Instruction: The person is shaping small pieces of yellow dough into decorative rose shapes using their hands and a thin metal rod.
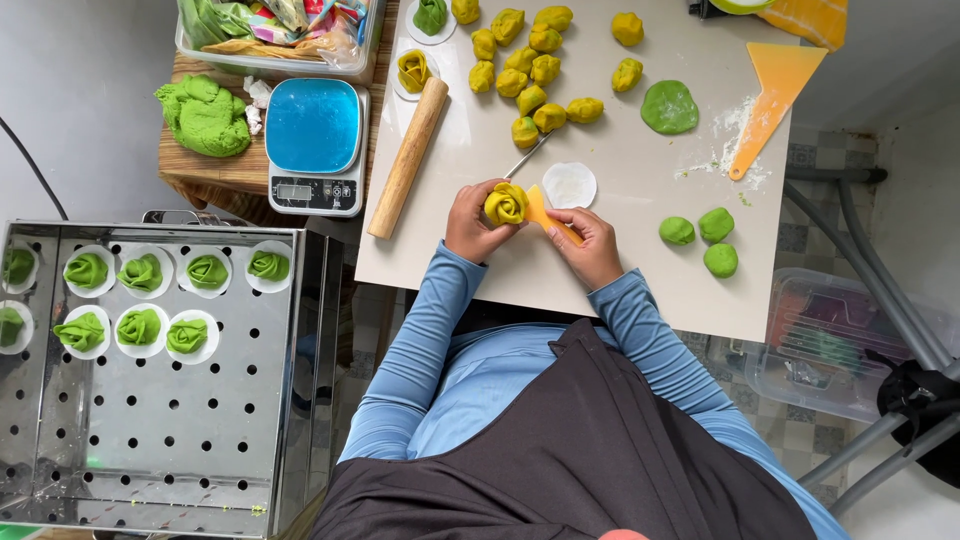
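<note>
A: What is the left hand (470, 225) holding?

B: A dough rose (506, 204), yellow with green edges on the rolled petals. The fingers are closed around its base, and it sits just above the near edge of the bench (640, 270), in front of the person.

A: And the right hand (592, 245)?

B: Its fingers grip an orange scraper (545, 213), whose tip touches the right side of the rose.

A: How does the rose look?

B: Like a tight coil, layers wrapped round a centre, the top open as a bloom. It is rounder and fuller than the plain pieces.

A: What lies nearby?

B: A white paper round (569, 185) just behind the hands, and a knife (527, 156) pointing toward it. A rolling pin (408, 157) lies slantwise to the left. Farther back is a cluster of yellow lumps (530, 70), a flat green disc (669, 107), and a larger orange scraper (772, 100) in a dusting of flour. Three green balls (700, 240) sit to the right.

A: Off the bench?

B: A scale (314, 145) with a blue top, a green dough mass (205, 117) beside it, and a perforated steel tray (180, 420) with green roses (140, 272) on paper rounds in two rows.
</note>
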